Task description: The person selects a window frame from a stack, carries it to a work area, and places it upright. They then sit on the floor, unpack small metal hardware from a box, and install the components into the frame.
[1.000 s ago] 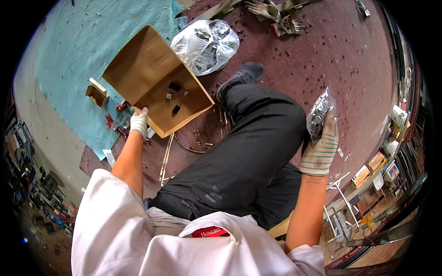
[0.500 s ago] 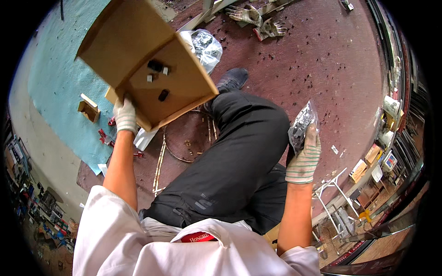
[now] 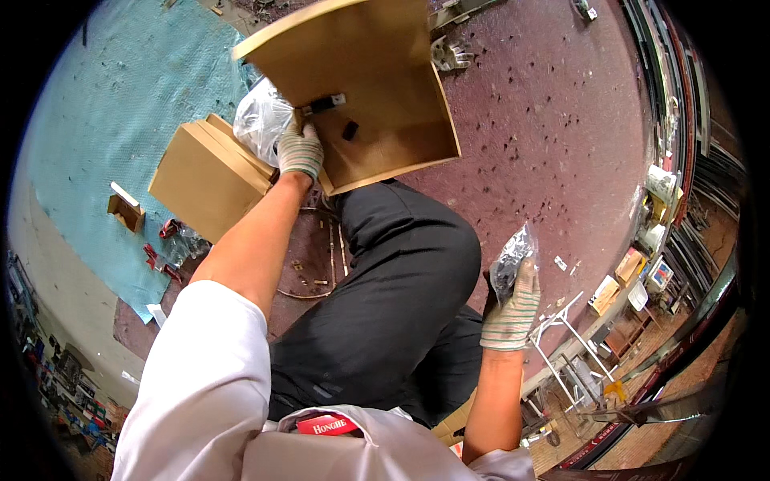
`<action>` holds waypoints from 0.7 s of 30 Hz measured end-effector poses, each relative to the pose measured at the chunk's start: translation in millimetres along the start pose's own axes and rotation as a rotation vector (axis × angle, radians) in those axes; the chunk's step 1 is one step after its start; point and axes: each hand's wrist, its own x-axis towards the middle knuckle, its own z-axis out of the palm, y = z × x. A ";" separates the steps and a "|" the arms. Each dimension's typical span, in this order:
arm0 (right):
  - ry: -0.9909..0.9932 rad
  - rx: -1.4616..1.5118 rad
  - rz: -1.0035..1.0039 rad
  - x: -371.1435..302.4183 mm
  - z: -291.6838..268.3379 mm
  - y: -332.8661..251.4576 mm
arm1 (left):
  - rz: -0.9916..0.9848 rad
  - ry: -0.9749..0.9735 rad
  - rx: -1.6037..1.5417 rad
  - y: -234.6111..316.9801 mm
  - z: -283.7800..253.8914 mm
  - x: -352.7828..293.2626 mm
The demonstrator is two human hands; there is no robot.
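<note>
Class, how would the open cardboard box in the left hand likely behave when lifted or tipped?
The cardboard box is probably light for its size, since the left hand alone grips it at one edge. Its open lid may flap, as its far edge looks unsupported. The black pieces inside seem loose, so they might slide.

A small open cardboard box sits on a teal mat, a knit work glove lies on the maroon floor, and a white tubular frame stands at the right
</note>
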 end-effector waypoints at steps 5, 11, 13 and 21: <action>0.087 -0.015 0.005 7.2 -3.5 11.3 | -0.189 -0.116 0.285 34.3 22.6 1.0; 0.093 -0.015 0.074 16.0 -8.1 25.2 | -0.123 -0.357 0.535 50.3 66.2 33.7; 0.126 -0.013 0.113 18.2 -8.4 26.3 | -0.122 -0.432 0.556 64.0 80.7 38.8; 0.068 -0.044 0.158 27.4 -6.4 27.4 | -0.389 -0.439 0.458 56.3 139.7 58.2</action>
